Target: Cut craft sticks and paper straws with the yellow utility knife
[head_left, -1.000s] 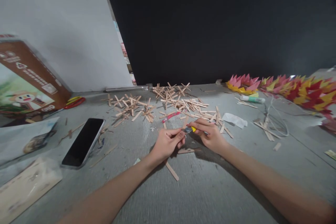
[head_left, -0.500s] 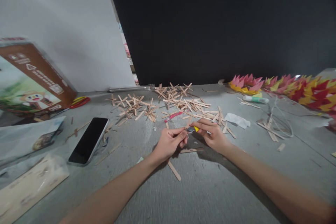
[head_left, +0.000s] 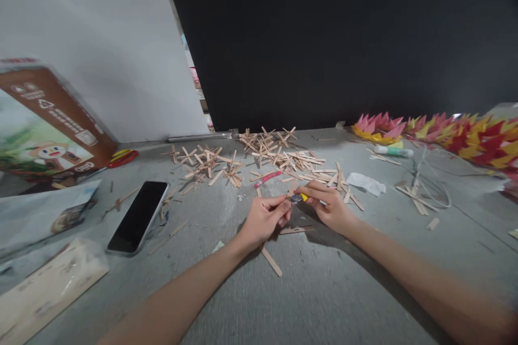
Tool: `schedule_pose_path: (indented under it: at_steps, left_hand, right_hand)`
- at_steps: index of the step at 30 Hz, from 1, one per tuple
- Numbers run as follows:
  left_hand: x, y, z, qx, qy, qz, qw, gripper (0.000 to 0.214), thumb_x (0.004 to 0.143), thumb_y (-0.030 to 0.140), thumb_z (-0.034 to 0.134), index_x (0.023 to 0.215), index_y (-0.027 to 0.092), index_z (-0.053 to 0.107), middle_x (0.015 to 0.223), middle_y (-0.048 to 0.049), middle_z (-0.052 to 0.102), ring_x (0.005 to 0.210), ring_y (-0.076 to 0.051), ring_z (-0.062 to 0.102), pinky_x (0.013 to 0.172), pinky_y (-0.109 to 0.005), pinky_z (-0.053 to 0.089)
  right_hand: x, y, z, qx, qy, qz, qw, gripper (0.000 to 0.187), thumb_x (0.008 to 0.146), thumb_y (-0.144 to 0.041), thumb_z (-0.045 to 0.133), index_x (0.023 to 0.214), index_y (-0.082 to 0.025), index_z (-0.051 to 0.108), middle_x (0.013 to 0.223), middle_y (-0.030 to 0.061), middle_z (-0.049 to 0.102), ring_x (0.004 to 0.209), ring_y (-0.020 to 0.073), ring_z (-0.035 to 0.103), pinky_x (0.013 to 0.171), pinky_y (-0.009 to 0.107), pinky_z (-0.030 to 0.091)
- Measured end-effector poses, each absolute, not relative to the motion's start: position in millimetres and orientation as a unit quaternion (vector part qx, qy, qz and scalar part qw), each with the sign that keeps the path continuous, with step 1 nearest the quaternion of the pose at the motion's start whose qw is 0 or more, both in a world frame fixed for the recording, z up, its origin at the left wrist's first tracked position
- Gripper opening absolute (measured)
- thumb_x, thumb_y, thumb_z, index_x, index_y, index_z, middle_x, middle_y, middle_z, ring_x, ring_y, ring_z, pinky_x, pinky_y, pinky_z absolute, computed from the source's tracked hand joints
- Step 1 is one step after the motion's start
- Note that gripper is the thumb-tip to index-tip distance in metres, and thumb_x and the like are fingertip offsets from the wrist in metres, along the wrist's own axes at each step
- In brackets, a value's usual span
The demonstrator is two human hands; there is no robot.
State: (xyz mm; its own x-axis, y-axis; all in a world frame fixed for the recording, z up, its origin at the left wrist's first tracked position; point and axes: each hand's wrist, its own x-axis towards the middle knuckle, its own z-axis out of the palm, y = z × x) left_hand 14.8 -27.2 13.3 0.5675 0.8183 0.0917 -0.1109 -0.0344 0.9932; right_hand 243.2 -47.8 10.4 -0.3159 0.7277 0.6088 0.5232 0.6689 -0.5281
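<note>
My left hand (head_left: 265, 219) is closed in a pinch, and a wooden craft stick (head_left: 292, 187) juts up from its fingertips. Between finger and thumb my right hand (head_left: 329, 205) grips a small yellow craft knife (head_left: 302, 197). Its grey end points left and meets the stick close to my left fingertips; how deep the blade sits cannot be made out. Below the hands lies a loose craft stick (head_left: 297, 230), and another stick (head_left: 271, 261) reaches out from under my left wrist. A pile of crossed craft sticks (head_left: 267, 151) spreads out beyond both hands.
A phone (head_left: 137, 218) lies to the left, near plastic packets (head_left: 52, 285) and a printed box (head_left: 56, 124). On the right are a white scrap of paper (head_left: 366, 184), a glue stick (head_left: 392, 151), a white cable (head_left: 447, 194) and folded paper pieces (head_left: 481, 140). A black panel (head_left: 343, 38) stands behind.
Both hands keep nearly the same place and grip. The knife's grey end appears slightly shifted against the stick; the whole view has moved a little.
</note>
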Motion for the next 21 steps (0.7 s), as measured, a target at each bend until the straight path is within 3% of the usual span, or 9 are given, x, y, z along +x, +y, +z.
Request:
schedule_pose_path:
  at_steps: [21]
  left_hand:
    - [15.2, -28.0, 17.5, 0.615, 0.277, 0.372, 0.638, 0.053, 0.093, 0.061, 0.066, 0.066, 0.015, 0.061, 0.055, 0.0028, 0.046, 0.05, -0.008, 0.038, 0.051, -0.022, 0.028]
  right_hand:
    - [243.6, -49.2, 9.6, -0.405, -0.8, 0.106, 0.429, 0.034, 0.106, -0.019, 0.05, 0.13, -0.027, 0.072, 0.098, 0.0077, 0.071, 0.088, 0.0212, 0.066, 0.079, 0.035, 0.052]
